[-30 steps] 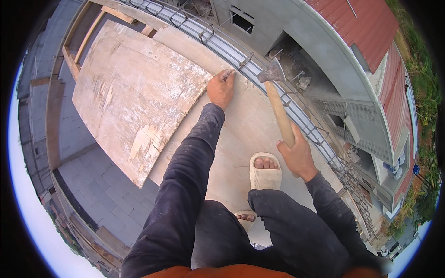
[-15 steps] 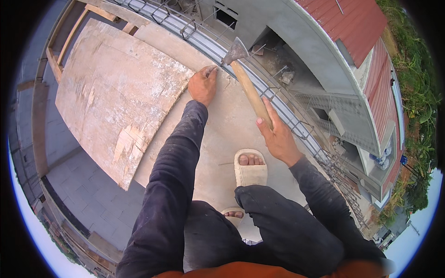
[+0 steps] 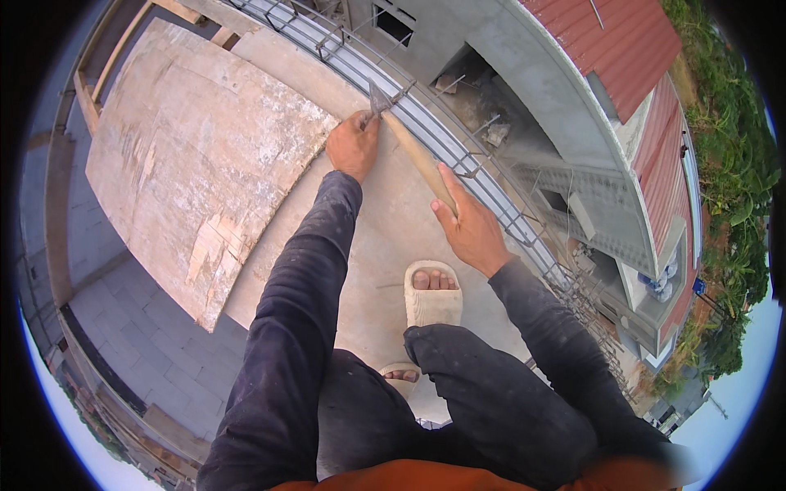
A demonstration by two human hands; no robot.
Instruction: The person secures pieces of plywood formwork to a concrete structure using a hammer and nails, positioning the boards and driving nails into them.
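Note:
My right hand (image 3: 469, 225) is wrapped round the wooden handle (image 3: 413, 153) of a hatchet-like tool, whose metal head (image 3: 378, 100) is at the fingertips of my left hand (image 3: 352, 146). Those left fingers are pinched just beyond the corner of a weathered plywood board (image 3: 196, 155); whatever they hold is too small to make out. The board lies at a slant across a pale flat surface (image 3: 356, 295), on which I crouch in cream sandals (image 3: 432, 311).
A steel rebar cage (image 3: 467, 155) runs along the right edge, above a drop toward a grey building (image 3: 589, 164) with red roofing (image 3: 602, 41). Timber framing (image 3: 123, 45) is beyond the board. On the left, a lower grey block surface (image 3: 147, 344) lies below the edge.
The tool head has come down and left from above the rebar to my left fingertips, with my right hand moving up and left. The whole view has shifted slightly.

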